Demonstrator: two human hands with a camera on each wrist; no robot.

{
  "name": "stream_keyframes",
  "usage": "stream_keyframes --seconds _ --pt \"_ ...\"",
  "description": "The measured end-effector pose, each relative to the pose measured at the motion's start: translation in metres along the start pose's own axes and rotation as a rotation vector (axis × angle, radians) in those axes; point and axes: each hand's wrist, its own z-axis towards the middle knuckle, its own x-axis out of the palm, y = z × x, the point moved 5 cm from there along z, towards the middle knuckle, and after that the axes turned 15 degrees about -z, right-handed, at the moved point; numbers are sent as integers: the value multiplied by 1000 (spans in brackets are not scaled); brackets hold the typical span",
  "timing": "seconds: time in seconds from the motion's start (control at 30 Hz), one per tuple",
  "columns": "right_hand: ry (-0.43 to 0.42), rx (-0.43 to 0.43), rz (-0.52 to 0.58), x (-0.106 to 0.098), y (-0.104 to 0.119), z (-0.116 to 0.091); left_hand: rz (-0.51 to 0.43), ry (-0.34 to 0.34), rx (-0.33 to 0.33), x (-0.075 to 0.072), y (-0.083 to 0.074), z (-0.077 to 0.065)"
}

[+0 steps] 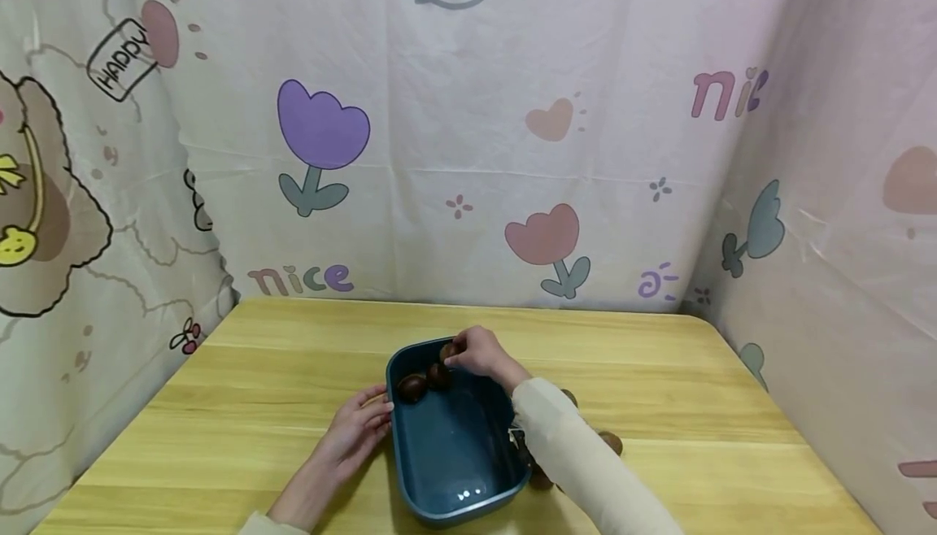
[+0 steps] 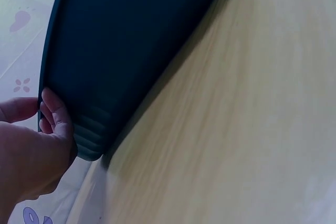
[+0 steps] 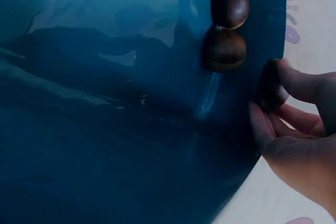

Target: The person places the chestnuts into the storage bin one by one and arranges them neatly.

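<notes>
A dark blue rectangular container (image 1: 457, 437) with rounded corners stands on the wooden table. My left hand (image 1: 355, 433) holds its left rim, fingers against the outer wall and thumb at the edge, as the left wrist view shows. At the far end, my right hand (image 1: 479, 352) pinches a brown chestnut (image 3: 271, 88) between thumb and fingers, just inside the rim. Two glossy chestnuts lie touching on the container floor: one chestnut (image 1: 412, 388) nearer the left wall, the other chestnut (image 1: 438, 376) beside it.
More chestnuts lie right of the container, partly hidden by my right sleeve (image 1: 586, 454): one chestnut (image 1: 611, 442) shows past the forearm, another chestnut (image 1: 542, 478) near the container wall. A printed cloth (image 1: 439, 234) hangs behind the wooden table (image 1: 241, 405) and at both sides.
</notes>
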Motion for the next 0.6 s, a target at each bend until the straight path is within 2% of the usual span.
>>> stream_keyframes --seconds 0.27,0.47,0.6 --pt "8 -26 -125 15 4 0 0 5 -8 -1 0 -3" --pt "3 22 -155 24 0 0 -5 39 -16 2 1 -2" --pt "-5 38 -151 25 -3 1 -9 36 -12 3 0 -2"
